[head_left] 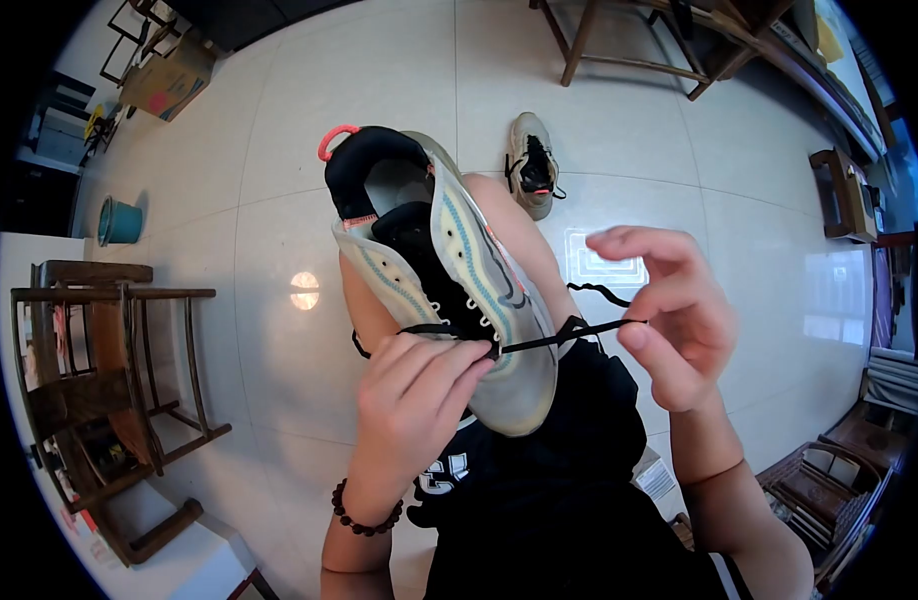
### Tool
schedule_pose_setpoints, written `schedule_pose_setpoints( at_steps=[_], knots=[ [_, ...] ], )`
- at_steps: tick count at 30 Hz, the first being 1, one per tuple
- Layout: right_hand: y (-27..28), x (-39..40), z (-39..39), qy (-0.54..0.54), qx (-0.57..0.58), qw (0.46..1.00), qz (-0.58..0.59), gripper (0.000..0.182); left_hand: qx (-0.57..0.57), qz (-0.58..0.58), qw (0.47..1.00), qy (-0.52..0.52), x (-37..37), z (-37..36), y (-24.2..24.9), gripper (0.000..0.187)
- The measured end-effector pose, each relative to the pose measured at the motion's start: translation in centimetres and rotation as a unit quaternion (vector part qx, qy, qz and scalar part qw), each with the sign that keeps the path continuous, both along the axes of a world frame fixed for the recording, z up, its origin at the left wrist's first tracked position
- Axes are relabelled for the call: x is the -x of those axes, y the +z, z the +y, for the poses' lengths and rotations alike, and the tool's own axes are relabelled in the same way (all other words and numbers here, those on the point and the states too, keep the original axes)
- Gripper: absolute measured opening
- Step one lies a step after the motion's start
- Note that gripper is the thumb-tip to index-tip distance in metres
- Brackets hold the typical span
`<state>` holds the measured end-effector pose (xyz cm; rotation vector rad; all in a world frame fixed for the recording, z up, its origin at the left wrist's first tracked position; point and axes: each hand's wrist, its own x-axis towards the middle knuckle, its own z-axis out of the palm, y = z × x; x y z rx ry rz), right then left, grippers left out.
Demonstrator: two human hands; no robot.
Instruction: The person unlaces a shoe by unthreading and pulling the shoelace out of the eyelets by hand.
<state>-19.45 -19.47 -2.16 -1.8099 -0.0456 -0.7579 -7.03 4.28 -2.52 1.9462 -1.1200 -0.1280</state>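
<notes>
A pale sneaker (519, 395) with a black lining and a coral heel loop rests across my legs, its toe towards me. Its upper eyelets hold no lace. A black shoelace (569, 336) runs from the lowest eyelets out to the right, stretched nearly straight. My right hand (679, 315) pinches that lace between thumb and index finger, the other fingers curled loosely. My left hand (419, 390), with a dark bead bracelet (364, 510) at its wrist, is closed against the sneaker near the lowest eyelets. Its thumb and what lies under its fingertips are partly hidden.
A second sneaker (532, 165) with black laces stands on the tiled floor (379, 70) ahead. Wooden chairs (129, 380) are at the left, near a teal bucket (121, 220). A cardboard box (169, 78) sits at the back left, and a wooden table (629, 55) at the back right.
</notes>
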Motion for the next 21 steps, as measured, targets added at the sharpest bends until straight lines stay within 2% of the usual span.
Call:
schedule_pose_setpoints(
  at_steps=[2, 5, 6, 7, 8, 9, 11, 15, 17, 18, 19, 20, 21],
  knots=[
    [0.8, 0.3, -0.2, 0.02, -0.026, 0.999, 0.022, 0.013, 0.024, -0.145, 0.989, 0.003, 0.0, 0.0, 0.0, 0.027],
    [-0.2, 0.1, -0.8, 0.074, -0.017, 0.996, 0.046, 0.015, 0.022, -0.178, 0.984, 0.026, -0.5, 0.1, -0.3, 0.036],
    [-0.2, 0.1, -0.3, 0.075, -0.017, 0.996, 0.045, 0.015, 0.022, -0.179, 0.983, 0.027, -0.6, 0.3, -0.5, 0.036],
    [0.0, 0.3, 0.6, 0.065, -0.16, 0.985, 0.004, 0.016, 0.021, -0.166, 0.986, 0.029, -0.8, 0.5, -0.7, 0.039],
    [0.2, 0.3, 1.2, 0.054, -0.3, 0.952, -0.037, 0.016, 0.019, -0.152, 0.988, 0.03, -0.7, 0.7, -0.8, 0.042],
    [0.7, 0.4, 1.1, 0.055, -0.302, 0.951, -0.035, 0.016, 0.017, -0.151, 0.988, 0.031, -0.7, 0.8, -0.8, 0.042],
    [2.2, 0.6, 0.3, 0.086, -0.349, 0.923, -0.135, 0.017, -0.049, -0.146, 0.987, 0.036, -0.8, 0.7, -0.9, 0.045],
    [3.3, 0.6, -1.0, 0.049, -0.348, 0.917, -0.187, 0.015, -0.035, -0.132, 0.99, 0.031, -0.6, 0.4, -1.2, 0.044],
    [1.9, 0.6, -2.1, -0.036, -0.226, 0.973, -0.038, 0.022, -0.049, -0.141, 0.988, 0.035, -0.5, 0.4, -1.0, 0.04],
    [1.7, 0.3, -1.5, -0.113, -0.114, 0.985, 0.059, 0.032, -0.048, -0.142, 0.988, 0.036, -0.5, 0.4, -1.1, 0.04],
    [1.9, 0.0, -1.0, -0.107, 0.0, 0.989, 0.103, 0.025, -0.052, -0.147, 0.987, 0.031, -0.5, 0.6, -1.3, 0.037],
    [3.2, 0.1, -0.7, -0.045, 0.107, 0.975, 0.19, 0.015, -0.057, -0.152, 0.986, 0.026, -0.6, 0.7, -1.4, 0.035],
    [2.6, -0.5, -0.3, 0.044, 0.153, 0.97, 0.183, 0.019, -0.058, -0.152, 0.986, 0.026, -0.5, 0.8, -1.5, 0.035]
  ],
)
